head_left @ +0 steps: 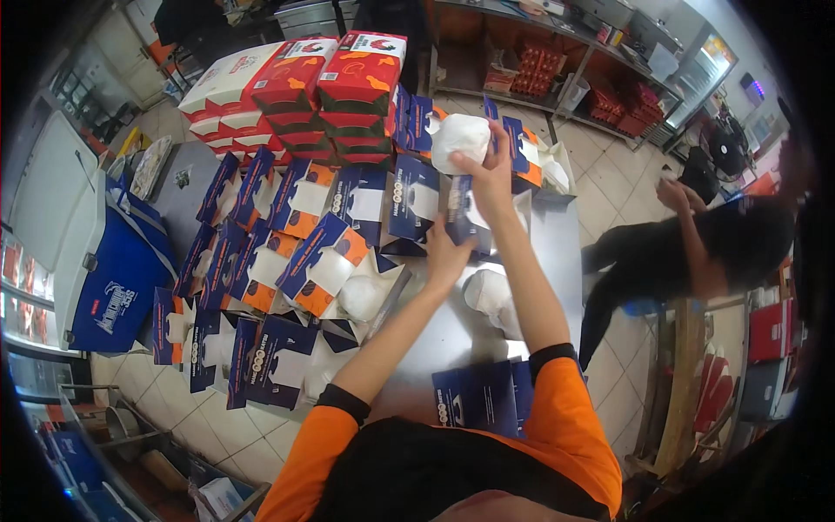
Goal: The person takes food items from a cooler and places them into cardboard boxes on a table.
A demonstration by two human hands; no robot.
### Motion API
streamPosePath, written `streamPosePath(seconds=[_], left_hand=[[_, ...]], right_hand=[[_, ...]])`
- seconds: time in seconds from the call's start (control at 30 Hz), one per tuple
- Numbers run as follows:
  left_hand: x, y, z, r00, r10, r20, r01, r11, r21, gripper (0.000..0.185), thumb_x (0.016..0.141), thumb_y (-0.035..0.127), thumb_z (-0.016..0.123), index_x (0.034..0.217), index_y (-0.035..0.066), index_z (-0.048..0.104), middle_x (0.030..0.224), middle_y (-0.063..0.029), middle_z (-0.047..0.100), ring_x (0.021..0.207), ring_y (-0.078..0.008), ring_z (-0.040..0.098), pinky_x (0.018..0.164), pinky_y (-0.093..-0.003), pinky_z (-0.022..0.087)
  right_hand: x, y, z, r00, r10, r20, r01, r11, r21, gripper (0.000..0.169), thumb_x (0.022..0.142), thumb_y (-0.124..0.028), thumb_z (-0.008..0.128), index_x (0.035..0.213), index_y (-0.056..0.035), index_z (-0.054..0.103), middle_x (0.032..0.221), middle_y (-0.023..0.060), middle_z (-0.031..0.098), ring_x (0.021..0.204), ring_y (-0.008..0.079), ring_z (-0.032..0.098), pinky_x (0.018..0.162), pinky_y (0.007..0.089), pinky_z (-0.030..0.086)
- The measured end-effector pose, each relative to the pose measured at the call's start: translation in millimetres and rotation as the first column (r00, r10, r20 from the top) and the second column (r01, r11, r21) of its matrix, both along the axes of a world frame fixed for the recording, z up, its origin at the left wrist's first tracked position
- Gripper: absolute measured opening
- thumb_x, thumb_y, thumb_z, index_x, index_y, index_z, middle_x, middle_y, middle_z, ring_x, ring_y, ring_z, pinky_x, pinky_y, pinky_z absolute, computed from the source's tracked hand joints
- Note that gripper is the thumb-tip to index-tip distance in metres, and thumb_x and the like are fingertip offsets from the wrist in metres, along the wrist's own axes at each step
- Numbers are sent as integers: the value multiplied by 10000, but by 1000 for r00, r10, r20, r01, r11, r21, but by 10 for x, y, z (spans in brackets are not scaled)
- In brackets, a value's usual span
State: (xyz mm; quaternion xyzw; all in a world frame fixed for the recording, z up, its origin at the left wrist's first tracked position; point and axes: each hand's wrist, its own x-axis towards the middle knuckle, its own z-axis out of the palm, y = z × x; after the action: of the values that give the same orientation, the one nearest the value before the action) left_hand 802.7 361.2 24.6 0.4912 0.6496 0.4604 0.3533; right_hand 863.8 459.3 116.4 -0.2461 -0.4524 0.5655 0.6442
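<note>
My right hand (494, 166) holds a white, rounded, paper-wrapped bundle (458, 143) up above the boxes. Below it, my left hand (449, 256) grips the near side of an open navy cardboard food box (464, 212), partly covered by my right forearm. Left of this box stands another navy box (414, 199) with a white inner face. More white wrapped bundles (488, 293) lie on the steel table (427, 339) beside my right forearm. One more wrapped bundle (359, 298) sits in an open navy and orange box (324, 264).
Rows of open navy boxes (280, 359) cover the table's left. Red boxes (361, 72) and white-topped boxes (228, 78) are stacked behind. Navy cardboard (476, 397) lies near my body. A blue cooler (117, 274) stands left; a person in dark clothes (704, 245) is at right.
</note>
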Motion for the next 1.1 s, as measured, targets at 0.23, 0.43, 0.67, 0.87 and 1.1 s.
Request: streamPosePath(seconds=[0.23,0.43,0.67,0.87,1.1], left_hand=[[247,-212,333,968,-249,-12,238,908,344,619,749,6,642,1331,36,435,1276,-182,450,1243,-360,400,1059,-412,331],[269,-269,314,929,-356,100,305,892,335,506,766,-7,600,1260,41,500,1285,-178,444,1239,-364,407,1049,-409,346],[-501,-470,239,881,445,-163,-344,837,425,723,718,-2,636,1383,41,357,1420,-230,315,1287,-389,348,1103,-413,229],[-503,-249,287,973,8,231,-70,962,265,942,717,52,638,1493,58,104,1450,-194,332,1346,-316,324,1105,-503,185],[-195,-350,782,915,-49,-401,116,983,144,894,739,109,617,1498,125,144,1433,-147,377,1357,-321,305,1000,-730,109]], right_hand=[[61,241,126,-53,-297,953,-431,868,246,600,647,-145,760,1165,-94,463,1068,161,619,1083,320,555,899,459,424],[97,560,-638,-382,-128,915,-529,843,-103,347,678,-22,649,1019,-11,586,988,177,659,1018,354,606,859,457,486],[370,-522,340,-221,-278,935,-339,921,194,152,728,-44,627,842,57,614,899,245,643,883,363,640,724,452,529],[765,-1481,-653,-571,-65,818,-181,982,-49,932,636,-445,809,1370,-42,399,1186,186,555,1011,367,593,805,456,502],[370,-1499,-573,1,-318,948,-374,879,295,804,617,-257,786,1311,-36,446,1257,188,526,1076,379,534,842,456,458]])
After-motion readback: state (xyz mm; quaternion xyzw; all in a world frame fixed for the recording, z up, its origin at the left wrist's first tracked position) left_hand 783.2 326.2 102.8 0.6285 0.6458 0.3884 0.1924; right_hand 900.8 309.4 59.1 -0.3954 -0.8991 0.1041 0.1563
